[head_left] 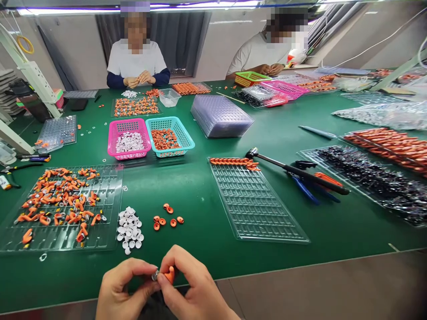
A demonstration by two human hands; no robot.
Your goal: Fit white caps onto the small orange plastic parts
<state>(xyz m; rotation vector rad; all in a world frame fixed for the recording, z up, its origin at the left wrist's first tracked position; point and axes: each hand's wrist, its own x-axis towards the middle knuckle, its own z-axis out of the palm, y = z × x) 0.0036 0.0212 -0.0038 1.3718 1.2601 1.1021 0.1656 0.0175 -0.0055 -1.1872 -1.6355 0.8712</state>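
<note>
Your left hand (123,289) pinches a small ring (155,274), silver I think; right hand (190,284) grips the orange piece (170,274), near table edge (300,266). Slip, and either drops off.

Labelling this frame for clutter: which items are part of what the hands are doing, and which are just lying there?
In use:
- left hand and right hand pinching an orange piece against a small silver ring
- loose orange caps
- white discs

Lying about:
- hammer
- blue-handled pliers
- pink basket
- teal basket
</note>
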